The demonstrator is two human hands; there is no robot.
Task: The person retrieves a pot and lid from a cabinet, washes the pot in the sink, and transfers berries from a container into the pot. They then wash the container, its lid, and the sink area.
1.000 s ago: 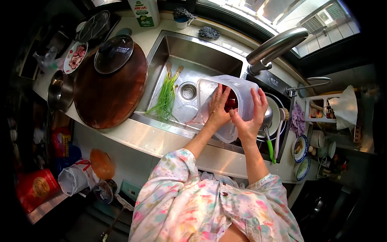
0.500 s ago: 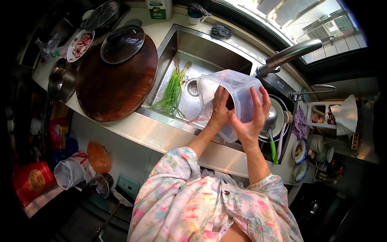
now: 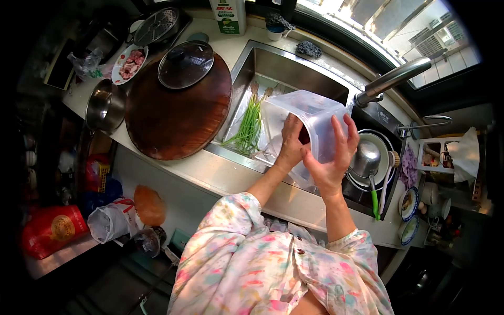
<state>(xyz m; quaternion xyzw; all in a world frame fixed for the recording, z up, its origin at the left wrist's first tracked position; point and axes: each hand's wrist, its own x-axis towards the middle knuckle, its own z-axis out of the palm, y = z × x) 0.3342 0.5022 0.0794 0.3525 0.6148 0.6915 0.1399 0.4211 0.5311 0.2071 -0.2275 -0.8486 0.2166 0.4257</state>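
A clear plastic container (image 3: 312, 101) is tipped on its side over the sink (image 3: 294, 58), its mouth facing left. My right hand (image 3: 333, 160) grips it, thumb near the rim and fingers spread along the outer wall. At the mouth, my left hand (image 3: 289, 144) has its fingers curled against something dark reddish, mostly hidden, that I cannot make out. Spring onions (image 3: 249, 126) lie in the sink to the left of the container, roots toward the back.
Left of the sink rests a round wooden board (image 3: 178, 121) bearing a glass lid (image 3: 186, 65). Beyond it are a metal pot (image 3: 105, 107) and a plate of meat (image 3: 131, 64). The faucet (image 3: 394, 81) projects at right, above a ladle (image 3: 366, 157) in stacked bowls.
The whole view has shifted, so the counter and sink appear farther right and slightly lower. Both hands keep nearly the same hold on the tilted container.
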